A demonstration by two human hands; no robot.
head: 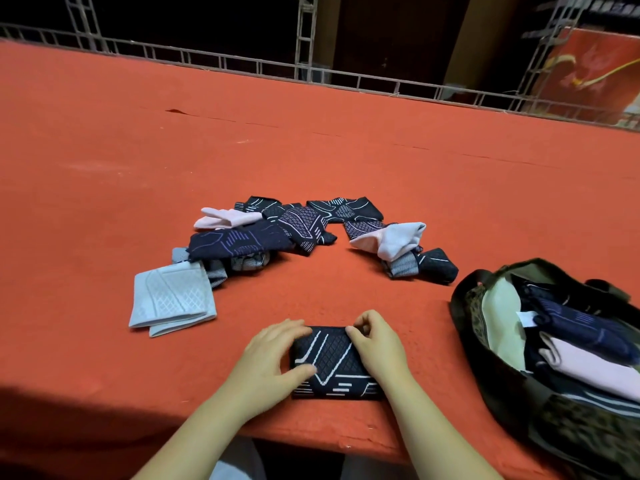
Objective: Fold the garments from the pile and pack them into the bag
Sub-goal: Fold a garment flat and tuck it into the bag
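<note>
at the bottom centre of the frame a folded black garment (334,363) with white lines lies flat on the red table (311,140), close to the near edge. the left hand (273,356) lies over its left side with fingers fairly straight across the top edge and the thumb pressing down on the cloth. the right hand (375,344) sits on the garment's upper right corner with its fingers curled, pinching the folded edge there.

in the middle of the frame the pile of garments (287,226) spreads in an arc: dark patterned pieces, two pale pink ones and some striped grey ones. a folded light blue garment (171,299) lies at the left end of the arc, touching the pile.

at the lower right the bag (485,344), dark with a patterned rim, stands open on the table, well right of the hands. inside it lie packed garments, a navy one above a pale pink one.

along the top of the frame a metal railing (346,81) runs behind the table's far edge.
</note>
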